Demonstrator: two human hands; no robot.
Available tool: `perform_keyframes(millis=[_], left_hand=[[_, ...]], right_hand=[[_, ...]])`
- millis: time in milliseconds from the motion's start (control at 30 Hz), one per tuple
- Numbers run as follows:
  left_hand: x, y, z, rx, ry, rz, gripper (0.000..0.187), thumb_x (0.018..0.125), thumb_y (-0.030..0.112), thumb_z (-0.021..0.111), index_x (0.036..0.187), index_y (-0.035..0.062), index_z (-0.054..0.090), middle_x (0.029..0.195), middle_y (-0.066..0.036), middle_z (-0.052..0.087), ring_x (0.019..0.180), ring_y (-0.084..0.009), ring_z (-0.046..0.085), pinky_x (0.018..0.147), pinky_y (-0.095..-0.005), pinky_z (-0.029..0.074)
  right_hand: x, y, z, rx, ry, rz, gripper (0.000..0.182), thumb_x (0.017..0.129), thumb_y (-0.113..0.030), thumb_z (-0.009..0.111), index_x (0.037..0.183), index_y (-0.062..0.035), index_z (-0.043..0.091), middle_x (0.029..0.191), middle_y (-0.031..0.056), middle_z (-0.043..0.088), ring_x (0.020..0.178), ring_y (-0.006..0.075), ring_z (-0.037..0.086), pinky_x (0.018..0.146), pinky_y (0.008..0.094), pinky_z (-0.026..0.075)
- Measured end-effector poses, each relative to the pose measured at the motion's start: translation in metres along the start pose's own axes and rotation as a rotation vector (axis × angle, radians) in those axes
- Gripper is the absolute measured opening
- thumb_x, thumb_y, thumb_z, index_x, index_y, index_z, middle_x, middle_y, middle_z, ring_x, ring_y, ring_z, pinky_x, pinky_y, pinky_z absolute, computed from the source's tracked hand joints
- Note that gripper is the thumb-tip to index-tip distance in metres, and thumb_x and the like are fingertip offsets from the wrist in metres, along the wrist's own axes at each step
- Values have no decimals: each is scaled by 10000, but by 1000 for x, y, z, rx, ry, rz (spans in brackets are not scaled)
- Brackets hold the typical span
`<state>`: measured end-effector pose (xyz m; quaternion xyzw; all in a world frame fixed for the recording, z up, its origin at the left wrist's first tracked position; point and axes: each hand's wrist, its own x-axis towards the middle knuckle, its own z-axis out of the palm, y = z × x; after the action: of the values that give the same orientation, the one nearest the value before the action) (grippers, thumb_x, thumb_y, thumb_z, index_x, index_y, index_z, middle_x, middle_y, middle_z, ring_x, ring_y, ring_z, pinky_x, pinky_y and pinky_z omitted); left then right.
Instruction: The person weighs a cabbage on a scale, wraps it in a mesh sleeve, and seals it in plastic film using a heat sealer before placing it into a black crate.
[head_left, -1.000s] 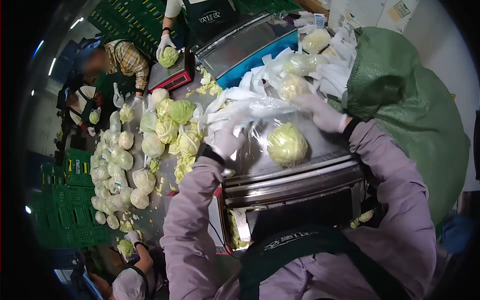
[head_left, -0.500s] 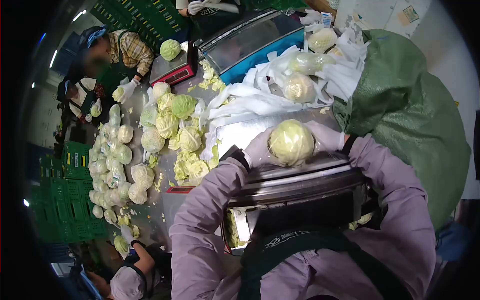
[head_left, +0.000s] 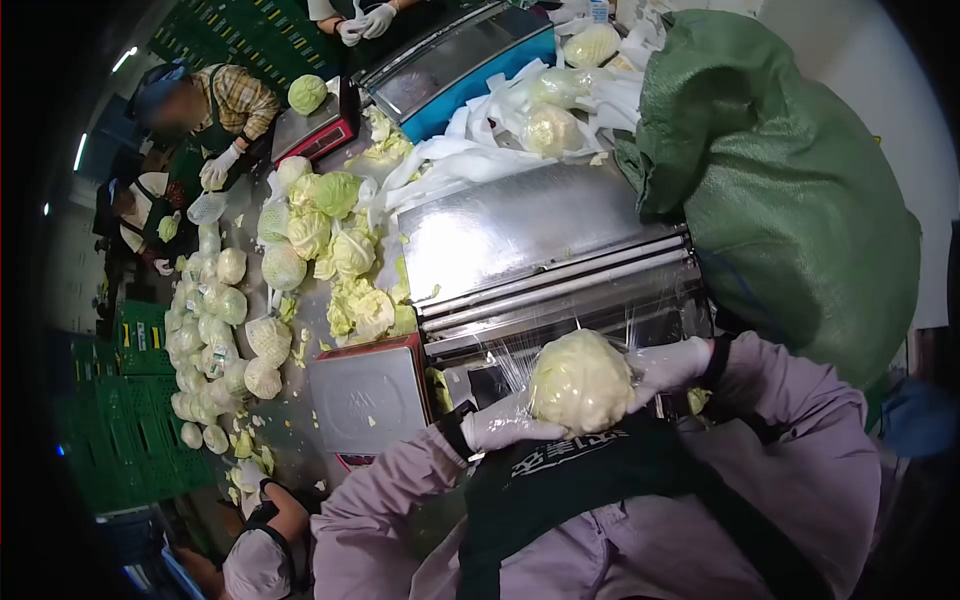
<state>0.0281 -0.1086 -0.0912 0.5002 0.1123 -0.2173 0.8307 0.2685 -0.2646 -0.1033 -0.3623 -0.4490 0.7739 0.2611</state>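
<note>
A pale cabbage (head_left: pixel 582 383) with clear film over it is held close in front of my dark apron (head_left: pixel 640 470). My white-gloved left hand (head_left: pixel 512 420) grips its left side, and my gloved right hand (head_left: pixel 672 366) is around its right side. Clear film (head_left: pixel 510 362) stretches taut from the cabbage back to the wrapping machine (head_left: pixel 560 290). Beyond the rollers lies the machine's shiny metal plate (head_left: pixel 530 225). The fingertips under the cabbage are partly hidden.
A scale (head_left: pixel 368 400) stands left of the machine. Loose cabbages (head_left: pixel 325 235) and leaves lie behind it, with several wrapped cabbages (head_left: pixel 210 320) farther left. A big green sack (head_left: pixel 790 200) bulges at right. Co-workers stand around the table; green crates (head_left: pixel 150 420) are stacked at left.
Both hands have pulled the cabbage from over the machine back toward my body, drawing film out behind it. The metal plate and the scale have come into fuller view.
</note>
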Motion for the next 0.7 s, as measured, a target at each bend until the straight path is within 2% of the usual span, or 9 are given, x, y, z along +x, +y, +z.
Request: perform_keyframes(millis=[200, 300, 367, 433, 500, 533, 567, 633, 700], left_hand=[[13, -102, -21, 103, 106, 7, 665, 834, 232, 734, 1367, 9, 404, 1334, -91, 492, 1219, -170, 452, 1068, -306, 342], [-6, -103, -11, -71, 213, -42, 675, 859, 233, 707, 1401, 14, 370, 1360, -100, 468, 1230, -171, 456, 1064, -313, 351], [-28, -114, -1, -346, 363, -7, 539, 957, 280, 556, 1400, 21, 393, 1397, -110, 441, 1244, -192, 463, 1057, -330, 358], [-46, -109, 6, -451, 467, -46, 479, 990, 300, 477, 1378, 22, 427, 1393, -114, 454, 1278, -214, 447, 1052, -328, 364], [-52, -115, 13, -496, 432, 4, 470, 997, 306, 451, 1375, 27, 433, 1377, -112, 474, 1261, -215, 463, 1045, -328, 371], [-53, -112, 19, -542, 396, 56, 463, 1004, 312, 426, 1373, 33, 438, 1361, -110, 495, 1245, -217, 480, 1038, -328, 379], [-52, -108, 30, -211, 497, 196, 388, 987, 248, 481, 1285, 7, 537, 1260, -111, 582, 1133, -200, 558, 994, -315, 413], [-46, -97, 43, 337, 685, 162, 286, 963, 181, 536, 1116, -39, 636, 1123, -120, 653, 1018, -172, 607, 934, -298, 449], [-33, -95, 45, 92, 827, 248, 242, 968, 166, 528, 932, -38, 654, 868, -107, 688, 809, -130, 642, 773, -261, 495]], right_hand=[[19, 117, 26, 24, 192, 9, 622, 879, -302, 677, 1359, -1, 422, 1313, 108, 530, 1222, 178, 463, 1055, 317, 352], [-4, 56, 58, 56, 404, 262, 560, 901, -336, 642, 1319, -1, 480, 1268, 90, 561, 1171, 145, 509, 1017, 297, 390], [1, 112, 73, 236, 589, -20, 528, 932, -268, 607, 1341, 22, 445, 1286, 97, 551, 1197, 175, 505, 1030, 286, 382], [-14, 98, 94, 325, 695, -54, 412, 977, -219, 517, 1291, 46, 484, 1233, 101, 580, 1146, 168, 552, 990, 270, 423], [-33, 102, 106, 798, 854, -139, 341, 989, -175, 463, 1236, 51, 527, 1158, 102, 615, 1081, 149, 586, 948, 262, 455], [-45, 95, 114, 768, 900, -120, 303, 978, -132, 452, 1206, 40, 554, 1124, 99, 634, 1023, 141, 606, 915, 268, 470], [-54, 107, 117, 569, 917, -101, 284, 966, -117, 463, 1184, 27, 577, 1103, 96, 649, 1023, 148, 612, 889, 267, 474], [-65, 93, 138, -93, 987, 63, 242, 940, -104, 501, 1111, 16, 623, 1064, 97, 668, 967, 164, 636, 856, 273, 485], [-75, 110, 142, -197, 1030, 15, 206, 927, -102, 520, 1050, 16, 637, 1027, 94, 676, 932, 162, 644, 835, 275, 495]])
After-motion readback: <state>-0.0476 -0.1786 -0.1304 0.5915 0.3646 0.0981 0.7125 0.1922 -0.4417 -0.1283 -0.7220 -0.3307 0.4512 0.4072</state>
